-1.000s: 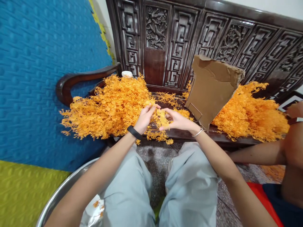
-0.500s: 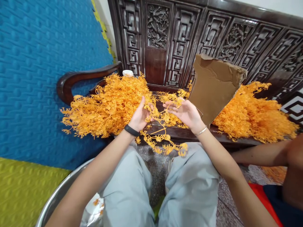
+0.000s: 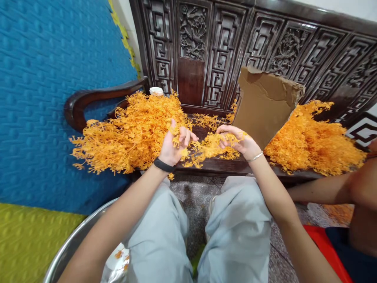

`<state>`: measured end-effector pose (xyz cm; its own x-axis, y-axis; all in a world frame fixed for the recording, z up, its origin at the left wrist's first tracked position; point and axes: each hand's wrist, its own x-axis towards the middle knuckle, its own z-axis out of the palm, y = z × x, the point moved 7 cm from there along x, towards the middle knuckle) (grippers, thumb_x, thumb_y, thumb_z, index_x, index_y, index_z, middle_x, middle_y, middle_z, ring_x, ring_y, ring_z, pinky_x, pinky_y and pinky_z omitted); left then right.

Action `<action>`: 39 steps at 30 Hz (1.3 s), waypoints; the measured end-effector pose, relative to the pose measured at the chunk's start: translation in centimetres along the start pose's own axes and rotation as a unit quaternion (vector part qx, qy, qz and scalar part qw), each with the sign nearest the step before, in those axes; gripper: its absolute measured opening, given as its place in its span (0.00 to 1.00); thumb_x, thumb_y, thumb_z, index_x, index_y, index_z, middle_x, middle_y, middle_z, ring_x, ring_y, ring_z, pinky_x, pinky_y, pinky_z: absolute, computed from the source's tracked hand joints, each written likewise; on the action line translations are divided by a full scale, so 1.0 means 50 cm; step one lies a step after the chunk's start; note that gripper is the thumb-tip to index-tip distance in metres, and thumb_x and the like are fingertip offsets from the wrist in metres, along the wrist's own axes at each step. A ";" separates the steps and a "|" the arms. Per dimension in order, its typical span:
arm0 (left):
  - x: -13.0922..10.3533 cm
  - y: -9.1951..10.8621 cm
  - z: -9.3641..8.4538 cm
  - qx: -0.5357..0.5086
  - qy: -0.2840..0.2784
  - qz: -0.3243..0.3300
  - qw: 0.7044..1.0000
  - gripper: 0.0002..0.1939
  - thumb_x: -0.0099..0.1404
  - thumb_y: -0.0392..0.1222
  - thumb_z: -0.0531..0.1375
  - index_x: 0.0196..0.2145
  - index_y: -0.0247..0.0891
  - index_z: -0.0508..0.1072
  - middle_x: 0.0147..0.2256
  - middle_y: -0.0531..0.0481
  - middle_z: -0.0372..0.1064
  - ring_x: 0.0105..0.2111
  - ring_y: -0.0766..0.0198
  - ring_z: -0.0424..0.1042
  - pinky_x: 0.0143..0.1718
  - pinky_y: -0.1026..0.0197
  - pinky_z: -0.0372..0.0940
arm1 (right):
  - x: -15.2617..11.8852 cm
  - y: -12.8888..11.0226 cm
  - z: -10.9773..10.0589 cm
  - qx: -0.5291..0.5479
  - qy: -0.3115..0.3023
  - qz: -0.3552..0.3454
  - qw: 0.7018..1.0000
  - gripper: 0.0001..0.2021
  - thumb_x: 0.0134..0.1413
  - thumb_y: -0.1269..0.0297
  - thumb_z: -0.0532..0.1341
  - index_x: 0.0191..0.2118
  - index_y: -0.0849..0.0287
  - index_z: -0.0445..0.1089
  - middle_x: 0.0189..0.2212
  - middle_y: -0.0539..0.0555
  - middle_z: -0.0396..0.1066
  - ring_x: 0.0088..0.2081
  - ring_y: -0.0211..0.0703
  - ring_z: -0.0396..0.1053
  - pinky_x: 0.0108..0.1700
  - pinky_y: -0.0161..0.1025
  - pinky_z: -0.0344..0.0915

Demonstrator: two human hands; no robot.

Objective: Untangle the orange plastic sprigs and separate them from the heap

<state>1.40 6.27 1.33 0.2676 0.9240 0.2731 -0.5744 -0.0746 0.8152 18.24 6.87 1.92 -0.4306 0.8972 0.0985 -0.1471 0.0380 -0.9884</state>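
Observation:
Orange branching plastic sprigs (image 3: 206, 148) stretch between my two hands above the bench edge. My left hand (image 3: 176, 144), with a black band at its wrist, has its fingers curled around one end, and its thumb points up. My right hand (image 3: 240, 144), with a thin bangle, is bent round the other end, thumb and fingers close together. Beside my left hand a large heap of the same orange sprigs (image 3: 132, 133) covers the bench's left end. More loose orange sprigs (image 3: 210, 121) lie behind my hands.
A brown cardboard piece (image 3: 263, 106) stands upright right of my hands, before another orange heap (image 3: 318, 141). The dark carved bench (image 3: 191, 82) rises behind. A white lidded tub (image 3: 156, 91) sits at its back. A metal basin (image 3: 63, 251) is lower left; another person's arm (image 3: 324, 190) reaches in at right.
The long sprig that hung down between my knees is now lifted up between my hands. My right hand has moved a little to the right, and my left fingers have curled in.

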 end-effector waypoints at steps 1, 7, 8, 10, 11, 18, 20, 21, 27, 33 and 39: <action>-0.001 -0.002 0.006 0.005 -0.016 -0.007 1.000 0.32 0.67 0.57 0.41 0.11 0.38 0.54 0.13 0.51 0.52 0.22 0.66 0.65 0.32 0.62 0.66 | -0.003 0.004 0.006 -0.028 -0.013 0.017 0.999 0.11 0.46 0.56 0.62 0.31 0.60 0.69 0.21 0.49 0.66 0.20 0.36 0.64 0.30 0.41 0.68; -0.005 -0.011 -0.004 0.038 -0.003 -0.017 0.999 0.21 0.64 0.53 0.52 0.20 0.36 0.62 0.16 0.57 0.53 0.16 0.74 0.57 0.20 0.68 0.57 | -0.003 0.017 -0.012 -0.161 0.068 0.078 0.981 0.06 0.46 0.63 0.63 0.29 0.60 0.69 0.29 0.54 0.70 0.33 0.40 0.69 0.29 0.36 0.69; -0.006 -0.014 -0.007 0.052 0.002 -0.020 0.998 0.18 0.62 0.51 0.55 0.21 0.36 0.63 0.16 0.58 0.53 0.15 0.74 0.56 0.18 0.69 0.56 | -0.002 0.013 -0.018 -0.192 0.089 0.069 0.975 0.06 0.46 0.64 0.63 0.28 0.61 0.69 0.30 0.54 0.70 0.34 0.39 0.68 0.30 0.34 0.69; -0.013 -0.022 -0.006 0.096 0.003 -0.038 0.995 0.13 0.58 0.48 0.60 0.24 0.36 0.64 0.15 0.58 0.55 0.14 0.74 0.57 0.14 0.69 0.52 | 0.001 0.005 -0.021 -0.226 0.105 0.043 0.967 0.06 0.47 0.63 0.63 0.28 0.61 0.69 0.31 0.54 0.70 0.35 0.38 0.68 0.32 0.33 0.68; -0.017 -0.029 -0.002 0.128 -0.001 -0.053 0.990 0.12 0.57 0.46 0.61 0.24 0.36 0.65 0.15 0.58 0.57 0.13 0.74 0.57 0.13 0.69 0.51 | 0.003 0.001 -0.018 -0.228 0.097 0.028 0.968 0.07 0.48 0.62 0.63 0.29 0.61 0.69 0.31 0.54 0.70 0.35 0.37 0.68 0.34 0.33 0.67; -0.047 -0.093 0.043 0.265 -0.048 -0.153 0.951 0.13 0.58 0.47 0.60 0.25 0.37 0.64 0.15 0.58 0.61 0.09 0.72 0.60 0.09 0.68 0.55 | -0.009 -0.025 0.050 -0.173 -0.088 -0.060 0.979 0.16 0.52 0.50 0.59 0.35 0.61 0.69 0.31 0.53 0.70 0.33 0.37 0.69 0.37 0.37 0.67; -0.049 -0.110 0.050 0.260 -0.047 -0.158 0.951 0.13 0.58 0.49 0.60 0.27 0.37 0.64 0.16 0.58 0.62 0.09 0.72 0.61 0.10 0.68 0.56 | -0.015 -0.028 0.061 -0.220 -0.110 -0.073 0.967 0.15 0.49 0.54 0.63 0.37 0.60 0.69 0.31 0.52 0.69 0.33 0.36 0.68 0.36 0.36 0.66; -0.049 -0.117 0.054 0.256 -0.050 -0.158 0.952 0.14 0.58 0.50 0.60 0.27 0.37 0.63 0.16 0.58 0.62 0.10 0.71 0.61 0.10 0.67 0.57 | -0.017 -0.028 0.065 -0.245 -0.118 -0.075 0.959 0.15 0.46 0.56 0.65 0.37 0.60 0.69 0.32 0.52 0.69 0.33 0.36 0.67 0.36 0.35 0.66; -0.041 -0.127 0.077 0.214 -0.095 -0.157 0.959 0.12 0.60 0.48 0.58 0.31 0.36 0.63 0.21 0.56 0.65 0.15 0.69 0.66 0.19 0.63 0.64 | -0.013 -0.019 0.062 -0.253 -0.107 -0.060 0.960 0.13 0.45 0.61 0.66 0.36 0.61 0.68 0.31 0.51 0.70 0.32 0.35 0.67 0.36 0.35 0.65; -0.018 -0.113 0.057 0.255 -0.067 -0.086 0.961 0.15 0.54 0.46 0.63 0.36 0.36 0.68 0.34 0.52 0.67 0.32 0.67 0.67 0.36 0.62 0.65 | 0.018 0.001 0.020 -0.259 -0.042 -0.080 0.962 0.11 0.48 0.59 0.64 0.34 0.62 0.69 0.28 0.51 0.71 0.30 0.36 0.68 0.34 0.35 0.65; 0.004 -0.108 0.022 0.258 -0.009 -0.060 0.964 0.19 0.62 0.56 0.53 0.29 0.36 0.70 0.31 0.50 0.68 0.36 0.63 0.67 0.40 0.60 0.62 | 0.045 0.033 0.007 -0.212 -0.031 -0.066 0.975 0.12 0.46 0.57 0.65 0.31 0.62 0.69 0.28 0.52 0.72 0.30 0.36 0.69 0.36 0.37 0.67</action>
<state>5.41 6.45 -2.47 0.3238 0.9315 0.1654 -0.0773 -0.1482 0.9859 16.70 8.80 0.56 -0.4884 0.8440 0.2215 0.1706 0.3414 -0.9243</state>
